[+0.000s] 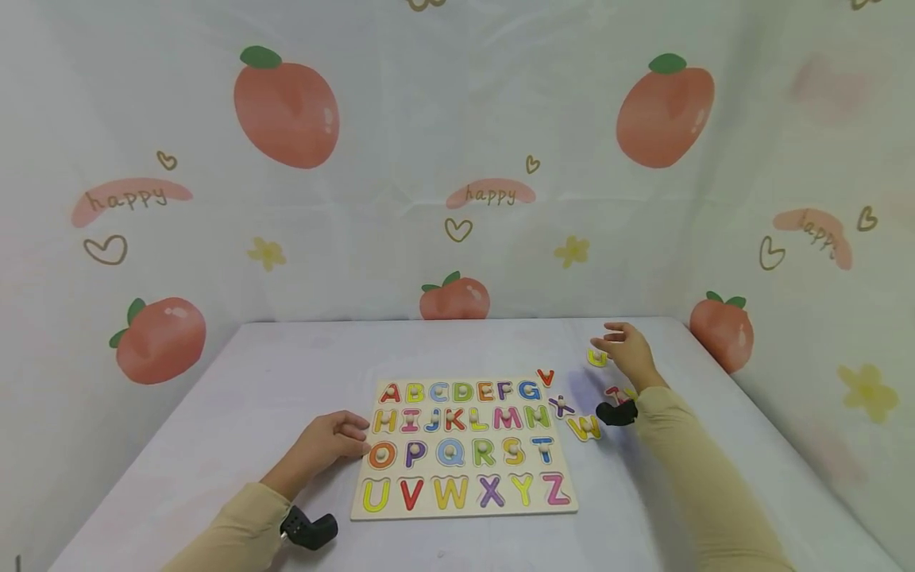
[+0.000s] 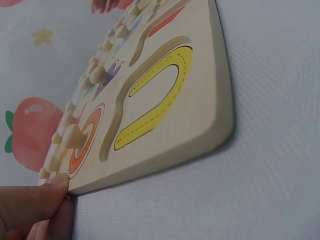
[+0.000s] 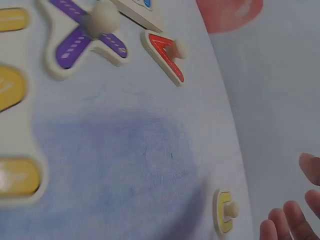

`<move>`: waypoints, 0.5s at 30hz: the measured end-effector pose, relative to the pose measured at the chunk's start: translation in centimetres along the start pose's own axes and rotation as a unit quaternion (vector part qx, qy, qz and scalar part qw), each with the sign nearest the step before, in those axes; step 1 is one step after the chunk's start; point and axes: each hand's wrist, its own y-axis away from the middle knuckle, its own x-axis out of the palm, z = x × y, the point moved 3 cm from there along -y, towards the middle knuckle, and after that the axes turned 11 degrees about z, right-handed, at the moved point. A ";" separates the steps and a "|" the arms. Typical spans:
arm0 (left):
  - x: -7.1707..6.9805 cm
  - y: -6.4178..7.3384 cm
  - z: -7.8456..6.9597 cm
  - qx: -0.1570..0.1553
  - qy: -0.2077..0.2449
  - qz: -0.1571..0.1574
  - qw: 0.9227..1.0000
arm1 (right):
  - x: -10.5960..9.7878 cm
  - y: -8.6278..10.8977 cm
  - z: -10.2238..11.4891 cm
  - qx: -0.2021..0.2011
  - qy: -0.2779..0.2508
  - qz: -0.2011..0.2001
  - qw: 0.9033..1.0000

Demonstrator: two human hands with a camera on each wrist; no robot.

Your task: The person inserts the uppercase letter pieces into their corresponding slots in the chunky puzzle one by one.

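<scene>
A wooden alphabet puzzle board [image 1: 468, 512] lies on the table, with knobbed letters in its upper three rows and recesses showing printed U to Z in the bottom row. At its left edge my left hand [image 1: 330, 445] holds the board, thumb [image 2: 52, 192] on the rim in the left wrist view. My right hand [image 1: 629, 353] is raised at the far right, fingers spread and holding nothing, beside a loose yellow U [image 1: 596, 358]. In the right wrist view this U [image 3: 223, 212] lies just left of the fingertips [image 3: 292, 217].
Loose pieces right of the board include a red V [image 1: 546, 376], a purple X [image 1: 561, 407] and a yellow W [image 1: 584, 428]. A pink letter [image 1: 615, 394] lies partly hidden by the right wrist's black camera [image 1: 616, 412]. A printed curtain [image 1: 386, 199] hangs behind the table.
</scene>
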 end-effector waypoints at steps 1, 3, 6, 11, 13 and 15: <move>0.0 0.0 0.0 -0.002 0.000 0.000 1.000 | 0.0 -0.3 -0.2 0.009 0.001 -0.004 1.000; 0.0 0.0 -0.1 -0.002 -0.001 0.001 1.000 | 0.1 -0.8 -0.7 0.022 0.000 -0.011 1.000; 0.1 -0.1 -0.1 -0.002 0.000 0.003 1.000 | 0.2 -1.4 -1.5 0.046 0.009 -0.011 0.999; 0.0 -0.2 0.0 -0.005 -0.001 0.002 1.000 | 0.4 -2.4 -2.6 0.092 0.026 0.013 0.995; 0.0 -0.1 0.0 -0.005 -0.001 0.002 1.000 | 0.5 -2.5 -2.8 0.102 0.033 0.024 0.994; 0.0 0.0 0.0 -0.003 0.000 0.001 1.000 | 0.7 -2.4 -2.9 0.104 0.040 0.030 0.993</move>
